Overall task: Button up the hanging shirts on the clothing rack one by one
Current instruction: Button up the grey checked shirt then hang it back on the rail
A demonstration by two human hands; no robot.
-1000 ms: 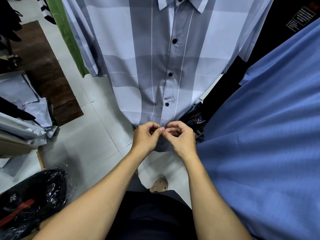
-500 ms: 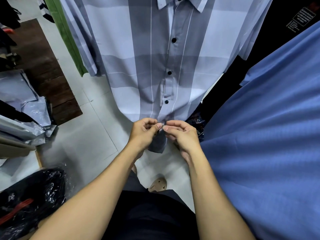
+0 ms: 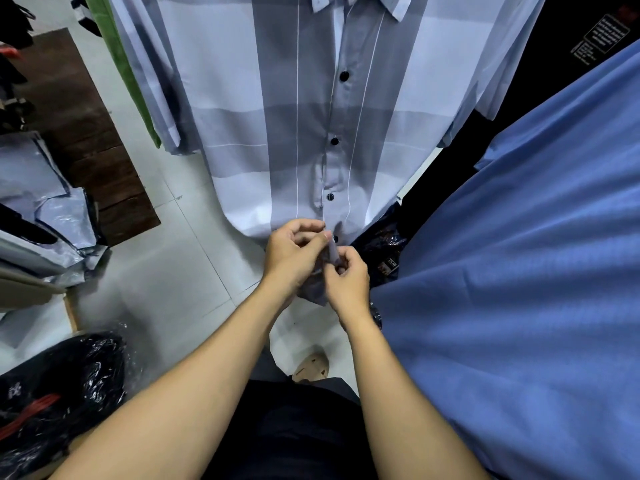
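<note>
Three dark buttons done up the grey checked shirt (image 3: 277, 98); left hand (image 3: 294, 251) and right hand (image 3: 346, 278) both pinch its hem placket, last button likely pending.

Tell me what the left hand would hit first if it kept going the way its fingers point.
The left hand points up and right, toward the front strip of the grey checked shirt that it already pinches. It would likely press into that fabric first, close beside the right hand; depth is unclear.
</note>
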